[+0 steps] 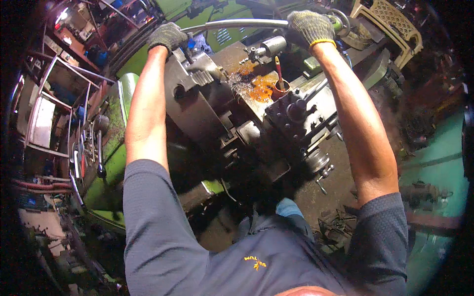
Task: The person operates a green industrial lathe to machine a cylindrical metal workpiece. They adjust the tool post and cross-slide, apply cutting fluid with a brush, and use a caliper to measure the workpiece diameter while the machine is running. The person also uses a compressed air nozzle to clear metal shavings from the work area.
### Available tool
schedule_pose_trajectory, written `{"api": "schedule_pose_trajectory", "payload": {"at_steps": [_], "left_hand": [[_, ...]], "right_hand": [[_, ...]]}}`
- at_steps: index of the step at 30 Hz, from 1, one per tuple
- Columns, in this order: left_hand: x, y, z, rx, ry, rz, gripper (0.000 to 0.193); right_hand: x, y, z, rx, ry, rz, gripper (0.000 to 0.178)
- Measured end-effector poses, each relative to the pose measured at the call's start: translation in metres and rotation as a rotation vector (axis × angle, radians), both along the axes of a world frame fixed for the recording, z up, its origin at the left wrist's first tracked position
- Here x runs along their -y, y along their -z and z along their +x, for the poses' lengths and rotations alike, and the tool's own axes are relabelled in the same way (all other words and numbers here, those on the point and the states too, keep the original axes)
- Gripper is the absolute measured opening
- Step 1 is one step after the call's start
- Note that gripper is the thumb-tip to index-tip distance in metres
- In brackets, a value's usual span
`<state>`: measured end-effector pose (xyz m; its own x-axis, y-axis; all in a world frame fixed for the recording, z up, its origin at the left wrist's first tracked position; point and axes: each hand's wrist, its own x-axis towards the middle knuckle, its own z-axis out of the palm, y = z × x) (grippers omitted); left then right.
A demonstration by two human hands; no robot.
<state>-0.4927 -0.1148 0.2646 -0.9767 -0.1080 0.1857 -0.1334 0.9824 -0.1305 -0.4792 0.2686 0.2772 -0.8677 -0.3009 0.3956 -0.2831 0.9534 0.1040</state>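
My left hand [167, 37], in a grey knit glove, is closed at the thinner left end of a long grey metal bar [247, 23]. My right hand [311, 28], in a matching glove with a yellow cuff, closes round the bar's thicker right end; its fingertips are hidden. Both arms reach forward over a lathe, and the bar spans crosswise at its far side. Nearer me than the bar sits the large round chuck [190, 106] with its stepped jaws. To its right, a red-handled brush [278, 69] stands in a small pot [280, 90].
Orange-brown fluid and metal shavings [256, 85] lie beside the chuck. The tool post [296, 109] and a handwheel [317, 161] are on the right. Wrenches [89, 143] hang by the green headstock [116, 153]. A beige plastic chair [390, 24] stands at far right.
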Motion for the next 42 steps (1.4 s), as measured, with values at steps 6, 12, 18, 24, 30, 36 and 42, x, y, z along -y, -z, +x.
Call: {"api": "schedule_pose_trajectory", "payload": {"at_steps": [6,12,18,24,30,36,42], "left_hand": [[0.014,0.006,-0.012,0.097,-0.153,-0.012,0.051],[-0.038,-0.002,0.028,-0.069,-0.277,-0.034,0.052],[-0.081,0.015,0.062,-0.313,-0.142,-0.107,0.050],[-0.059,0.032,0.079,-0.362,-0.034,-0.269,0.044],[-0.032,0.040,0.084,-0.506,0.106,-0.145,0.043],[-0.040,0.035,0.092,-0.471,-0.002,0.164,0.031],[-0.054,0.029,0.121,-0.342,-0.232,0.006,0.037]], "right_hand": [[0.017,-0.027,-0.005,0.015,-0.096,0.116,0.022],[-0.009,0.023,-0.114,-0.162,-0.299,0.110,0.016],[0.008,0.064,-0.248,-0.133,-0.317,0.101,0.025],[0.050,0.065,-0.275,-0.014,-0.585,0.054,0.030],[0.042,0.045,-0.272,-0.053,-0.642,0.163,0.031],[-0.085,0.078,-0.256,0.028,-0.459,0.030,0.039],[-0.198,0.164,-0.096,0.264,-0.278,-0.239,0.030]]}}
